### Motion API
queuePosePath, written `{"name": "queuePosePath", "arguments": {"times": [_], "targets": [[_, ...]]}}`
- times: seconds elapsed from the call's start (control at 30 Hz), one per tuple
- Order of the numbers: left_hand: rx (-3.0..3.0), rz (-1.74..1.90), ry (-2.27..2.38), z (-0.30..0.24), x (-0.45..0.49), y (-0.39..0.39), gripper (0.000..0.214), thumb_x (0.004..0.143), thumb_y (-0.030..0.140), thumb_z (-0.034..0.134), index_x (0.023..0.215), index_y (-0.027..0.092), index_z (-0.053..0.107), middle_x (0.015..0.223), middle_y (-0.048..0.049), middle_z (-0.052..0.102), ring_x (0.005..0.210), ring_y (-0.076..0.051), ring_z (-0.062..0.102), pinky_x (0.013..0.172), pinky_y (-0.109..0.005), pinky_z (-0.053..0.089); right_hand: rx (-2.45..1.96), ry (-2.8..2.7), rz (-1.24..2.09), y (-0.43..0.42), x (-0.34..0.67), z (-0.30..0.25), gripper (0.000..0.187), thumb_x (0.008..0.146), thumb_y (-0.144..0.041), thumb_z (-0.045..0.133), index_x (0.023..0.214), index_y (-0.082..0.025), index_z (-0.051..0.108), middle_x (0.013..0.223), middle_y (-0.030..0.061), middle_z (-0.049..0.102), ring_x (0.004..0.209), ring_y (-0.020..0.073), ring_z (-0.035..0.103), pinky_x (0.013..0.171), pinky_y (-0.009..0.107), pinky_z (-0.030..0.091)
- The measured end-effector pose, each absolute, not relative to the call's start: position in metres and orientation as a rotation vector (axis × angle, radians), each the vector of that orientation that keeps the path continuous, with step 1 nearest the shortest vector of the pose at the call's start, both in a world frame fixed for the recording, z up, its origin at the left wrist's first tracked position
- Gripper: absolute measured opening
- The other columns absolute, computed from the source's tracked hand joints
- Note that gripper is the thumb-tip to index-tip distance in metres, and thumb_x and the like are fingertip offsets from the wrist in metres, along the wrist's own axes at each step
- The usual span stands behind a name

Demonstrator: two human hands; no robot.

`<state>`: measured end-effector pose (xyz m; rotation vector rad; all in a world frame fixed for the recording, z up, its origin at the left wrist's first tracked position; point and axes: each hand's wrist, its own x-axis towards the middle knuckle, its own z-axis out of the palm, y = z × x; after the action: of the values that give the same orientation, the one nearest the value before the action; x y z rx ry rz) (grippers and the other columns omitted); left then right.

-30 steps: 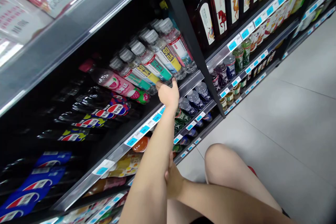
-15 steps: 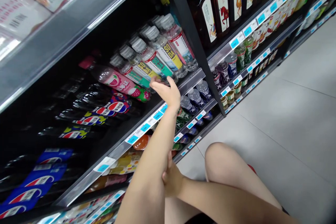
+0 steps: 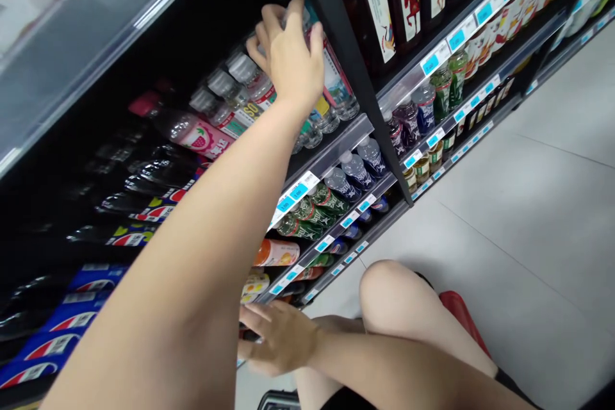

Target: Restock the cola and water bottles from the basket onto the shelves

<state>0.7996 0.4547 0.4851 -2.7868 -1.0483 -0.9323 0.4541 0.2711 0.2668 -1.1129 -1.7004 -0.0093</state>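
Observation:
My left hand (image 3: 293, 57) reaches across the shelf with its back toward me, fingers spread and bent over the caps of clear soda water bottles. Its thumb stands apart, beside a red-labelled bottle (image 3: 339, 80); whether the fingertips touch a cap is hard to see. Under the wrist, the fronts of some bottles are hidden. To the left, more soda water bottles (image 3: 223, 93) stand beside a pink strawberry drink bottle (image 3: 195, 134). My right hand (image 3: 283, 336) is low, near the bottom shelves and my knees, fingers apart and slightly blurred, with nothing seen in it.
Dark cola bottles with blue labels (image 3: 60, 343) fill the shelf's left side. A black upright panel (image 3: 331, 25) divides it from large dark bottles (image 3: 382, 19). Lower shelves hold small bottles (image 3: 358, 170) behind price strips. Grey floor tiles (image 3: 528, 218) lie at right.
My left hand has moved up and back from the bottle fronts to their caps. My right hand has come off my left forearm and moved down and left, fingers spreading.

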Motion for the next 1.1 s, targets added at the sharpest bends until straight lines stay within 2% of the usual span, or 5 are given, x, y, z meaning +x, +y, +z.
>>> {"name": "queuePosePath", "arguments": {"times": [0.17, 0.3, 0.47, 0.73, 1.1], "targets": [[-2.762, -0.873, -1.059, 0.505, 0.805, 0.470, 0.051, 0.067, 0.021, 0.091, 0.112, 0.032, 0.071, 0.130, -0.0073, 0.057, 0.129, -0.034, 0.049, 0.122, -0.057, 0.028, -1.117, -1.607, -0.031, 0.274, 0.461, 0.270, 0.076, 0.091, -0.036, 0.053, 0.159, -0.025, 0.021, 0.163, 0.0171, 0.027, 0.138, 0.0272, 0.042, 0.084, 0.034, 0.058], [-2.836, -0.759, -0.918, 0.515, 0.800, 0.488, 0.055, 0.063, 0.019, 0.091, 0.112, 0.026, 0.068, 0.126, -0.0077, 0.061, 0.124, -0.033, 0.053, 0.113, -0.057, 0.039, -1.132, -1.544, -0.097, 0.270, 0.473, 0.275, 0.070, 0.094, -0.033, 0.050, 0.158, -0.021, 0.022, 0.166, 0.0167, 0.022, 0.140, 0.0261, 0.041, 0.087, 0.034, 0.057], [-2.948, -0.771, -0.760, 0.515, 0.795, 0.501, 0.050, 0.063, 0.016, 0.089, 0.102, 0.033, 0.063, 0.122, -0.0050, 0.064, 0.118, -0.030, 0.058, 0.102, -0.054, 0.052, -1.152, -1.604, -0.050, 0.266, 0.482, 0.274, 0.068, 0.096, -0.031, 0.051, 0.158, -0.020, 0.025, 0.165, 0.0166, 0.024, 0.137, 0.0271, 0.044, 0.089, 0.036, 0.055], [-2.921, -0.783, -0.710, 0.513, 0.794, 0.504, 0.052, 0.062, 0.013, 0.091, 0.106, 0.023, 0.065, 0.123, -0.0095, 0.064, 0.118, -0.030, 0.061, 0.100, -0.051, 0.055, -1.165, -1.640, -0.052, 0.261, 0.491, 0.278, 0.059, 0.101, -0.030, 0.046, 0.157, -0.018, 0.031, 0.163, 0.0155, 0.030, 0.131, 0.0250, 0.048, 0.087, 0.035, 0.053], [-3.041, -0.770, -0.547, 0.518, 0.785, 0.514, 0.052, 0.062, 0.014, 0.090, 0.105, 0.027, 0.064, 0.121, -0.0025, 0.069, 0.115, -0.024, 0.063, 0.099, -0.042, 0.056, -1.178, -1.757, 0.015, 0.260, 0.490, 0.276, 0.058, 0.103, -0.032, 0.043, 0.157, -0.014, 0.030, 0.165, 0.0164, 0.025, 0.128, 0.0237, 0.049, 0.087, 0.034, 0.052]]}}
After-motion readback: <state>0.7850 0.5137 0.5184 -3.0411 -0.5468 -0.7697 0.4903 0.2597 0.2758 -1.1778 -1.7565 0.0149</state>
